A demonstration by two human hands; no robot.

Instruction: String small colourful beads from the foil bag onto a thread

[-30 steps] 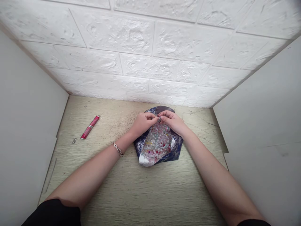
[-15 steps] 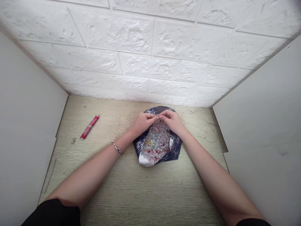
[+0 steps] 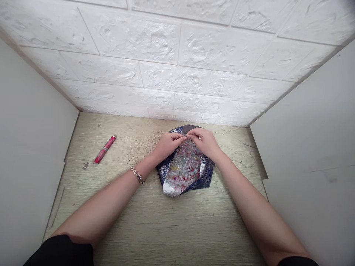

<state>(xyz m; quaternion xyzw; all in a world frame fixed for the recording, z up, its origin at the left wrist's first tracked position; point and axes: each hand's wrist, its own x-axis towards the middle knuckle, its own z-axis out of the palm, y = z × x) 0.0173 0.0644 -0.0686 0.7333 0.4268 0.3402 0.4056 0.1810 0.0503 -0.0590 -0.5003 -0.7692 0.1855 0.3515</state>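
A clear plastic bag of beads [image 3: 184, 168], with white, pink, pale green, red and yellow beads, lies on a dark blue patterned pouch [image 3: 205, 181]. The bag narrows towards its top, where both hands meet. My left hand [image 3: 168, 144] pinches this top end between thumb and index finger. From the other side, my right hand [image 3: 203, 141] pinches at the same spot, fingertips almost touching. What exactly lies between the tips is too small to make out.
A red tube with a silver band [image 3: 104, 150] rests on the wooden tabletop [image 3: 155, 229] at the left. Small metal bits [image 3: 85, 166] lie near it. Thin threads [image 3: 241, 146] are scattered at the right. White brick-pattern wall [image 3: 158, 44] and side panels enclose the table.
My right hand has shifted slightly at the bag's top, its fingers a little flatter. My left hand and the bag stay almost where they were.
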